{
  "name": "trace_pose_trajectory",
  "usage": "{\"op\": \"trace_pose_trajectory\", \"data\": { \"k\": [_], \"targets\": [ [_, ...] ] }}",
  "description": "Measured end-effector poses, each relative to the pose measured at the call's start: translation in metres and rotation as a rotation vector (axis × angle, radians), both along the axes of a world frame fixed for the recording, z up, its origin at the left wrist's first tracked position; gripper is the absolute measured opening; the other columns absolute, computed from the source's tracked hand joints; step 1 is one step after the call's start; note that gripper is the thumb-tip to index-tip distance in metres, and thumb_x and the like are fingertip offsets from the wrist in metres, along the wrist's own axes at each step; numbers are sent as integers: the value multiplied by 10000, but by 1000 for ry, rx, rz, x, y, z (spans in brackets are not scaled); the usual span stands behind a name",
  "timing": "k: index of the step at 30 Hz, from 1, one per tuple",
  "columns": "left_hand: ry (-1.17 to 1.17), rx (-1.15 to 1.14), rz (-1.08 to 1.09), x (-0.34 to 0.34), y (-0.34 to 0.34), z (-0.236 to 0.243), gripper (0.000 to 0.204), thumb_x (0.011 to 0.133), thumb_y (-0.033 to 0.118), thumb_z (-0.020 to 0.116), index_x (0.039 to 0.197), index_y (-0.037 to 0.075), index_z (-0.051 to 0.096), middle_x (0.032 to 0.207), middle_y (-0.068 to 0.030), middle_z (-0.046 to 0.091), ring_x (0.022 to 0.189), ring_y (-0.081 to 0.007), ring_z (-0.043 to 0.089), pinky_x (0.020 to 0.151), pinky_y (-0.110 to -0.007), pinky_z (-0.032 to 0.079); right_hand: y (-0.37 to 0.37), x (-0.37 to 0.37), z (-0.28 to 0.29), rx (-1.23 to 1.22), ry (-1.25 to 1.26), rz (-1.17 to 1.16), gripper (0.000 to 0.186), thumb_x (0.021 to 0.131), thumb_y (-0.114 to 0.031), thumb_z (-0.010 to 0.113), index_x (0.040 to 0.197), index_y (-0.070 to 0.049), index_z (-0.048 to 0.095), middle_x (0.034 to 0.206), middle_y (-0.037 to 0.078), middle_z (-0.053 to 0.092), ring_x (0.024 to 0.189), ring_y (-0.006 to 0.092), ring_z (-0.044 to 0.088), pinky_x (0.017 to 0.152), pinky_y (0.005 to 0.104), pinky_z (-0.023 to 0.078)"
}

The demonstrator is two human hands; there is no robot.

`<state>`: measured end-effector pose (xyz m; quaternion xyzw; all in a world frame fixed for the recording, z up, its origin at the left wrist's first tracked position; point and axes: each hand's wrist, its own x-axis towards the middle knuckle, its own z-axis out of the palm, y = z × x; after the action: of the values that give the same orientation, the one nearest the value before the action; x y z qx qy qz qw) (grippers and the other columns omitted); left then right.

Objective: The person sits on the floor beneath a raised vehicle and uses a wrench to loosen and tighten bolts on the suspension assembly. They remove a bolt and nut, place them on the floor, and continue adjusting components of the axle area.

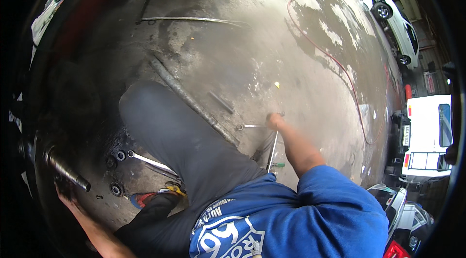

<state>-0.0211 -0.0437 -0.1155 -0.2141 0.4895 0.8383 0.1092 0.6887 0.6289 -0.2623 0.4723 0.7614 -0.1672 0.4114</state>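
Far left there's a spindle sticking out, and the left hand is just below its end, too dark for me to tell if it's spread or gripping. Dark rings sit next to that, then a wrench partly hidden by the leg. Long pipe and short tube after those. Right hand's at a second wrench and a metal bar, blurry, can't tell if it's gripping either. Red hose further right.

Wrenches, stained concrete floor and a white car mark a repair workshop.
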Motion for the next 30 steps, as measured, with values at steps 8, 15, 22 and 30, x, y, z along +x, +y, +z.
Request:
{"op": "trace_pose_trajectory", "data": {
  "k": [8,15,22,30],
  "targets": [
    [147,-599,-35,-3,-3,10,430,962,280,527,1353,101,535,1313,-110,578,1189,-283,553,1012,-434,425,-101,35,-38,-302,-76,44,332,811,-332,576,929,-73,748,1025,179,704,1018,332,670,879,403,540],
    [686,-1860,-366,-14,-42,-8,365,924,264,592,1233,82,659,1215,-111,679,1046,-230,673,902,-349,532,-79,-64,-31,-191,257,70,337,857,-277,588,1081,-46,688,1078,243,677,1063,384,641,898,450,518],
    [154,-576,139,25,31,16,338,926,212,640,1213,39,682,1231,-95,667,1080,-225,651,860,-317,498,-60,-191,23,-56,609,84,338,876,-237,623,1163,-59,647,1043,225,692,1042,380,651,883,435,523],
    [414,-1277,-96,14,8,-2,408,904,213,671,1296,109,626,1241,-62,672,1104,-213,651,881,-335,506,-31,-213,85,101,645,71,320,896,-186,603,1195,-77,636,1044,187,712,1030,332,672,897,402,520]
  ]
}}
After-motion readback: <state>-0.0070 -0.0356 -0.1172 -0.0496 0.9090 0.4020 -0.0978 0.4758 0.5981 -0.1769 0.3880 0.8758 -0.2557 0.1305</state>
